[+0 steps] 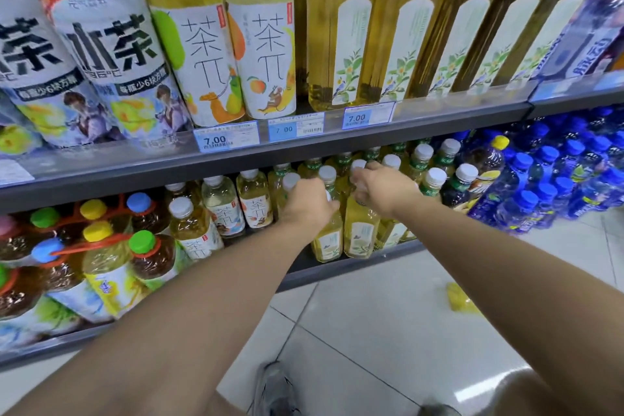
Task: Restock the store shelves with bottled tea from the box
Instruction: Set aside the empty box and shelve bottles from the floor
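Over glossy white floor tiles point(354, 331), bare forearms reach to the lower grey metal shelf point(337, 263): left hand point(309, 201) and right hand point(383, 186) each have their grip clamped on a square-shouldered clear plastic bottle of pale yellow tea point(360, 230), white-capped neighbours behind.

We're in a shop aisle: grey metal shelves point(337, 145) packed with rows of yellow bottled tea point(341, 44), blue-and-white 7.00 price tags point(368, 117) clipped along the edge.
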A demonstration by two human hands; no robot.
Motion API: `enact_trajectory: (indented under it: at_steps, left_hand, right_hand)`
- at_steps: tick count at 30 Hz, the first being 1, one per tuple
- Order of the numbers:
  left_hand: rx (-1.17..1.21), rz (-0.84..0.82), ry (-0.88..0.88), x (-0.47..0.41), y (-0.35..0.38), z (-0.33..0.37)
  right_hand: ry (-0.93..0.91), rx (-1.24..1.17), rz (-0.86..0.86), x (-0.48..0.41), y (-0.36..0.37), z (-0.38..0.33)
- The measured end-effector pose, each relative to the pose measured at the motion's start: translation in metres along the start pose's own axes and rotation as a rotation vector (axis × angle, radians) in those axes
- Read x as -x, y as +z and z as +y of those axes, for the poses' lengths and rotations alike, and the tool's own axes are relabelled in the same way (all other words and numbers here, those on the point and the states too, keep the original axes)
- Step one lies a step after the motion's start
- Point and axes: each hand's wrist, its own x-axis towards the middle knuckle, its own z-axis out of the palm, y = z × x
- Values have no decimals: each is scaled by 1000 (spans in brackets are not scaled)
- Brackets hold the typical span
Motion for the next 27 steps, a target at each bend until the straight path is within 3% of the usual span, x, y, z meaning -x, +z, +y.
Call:
enact_trajectory:
  at_steps: [6, 13, 18, 23, 27]
  left_hand:
    - [-27, -30, -20, -3, 19, 4]
    - [-100, -37, -16, -10, 28, 19]
    - [-108, -56, -50, -14, 33, 17]
    - [-89, -115, -50, -17, 34, 20]
    - [-219, -168, -26, -16, 39, 14]
  right_hand:
    - [143, -211, 63, -7, 9, 10]
    - [-27, -206, 104, 0, 11, 19]
    - [-77, -214, 14, 7, 35, 32]
    - [51, -289, 20, 2, 43, 31]
    - [128, -357, -20, 7, 46, 31]
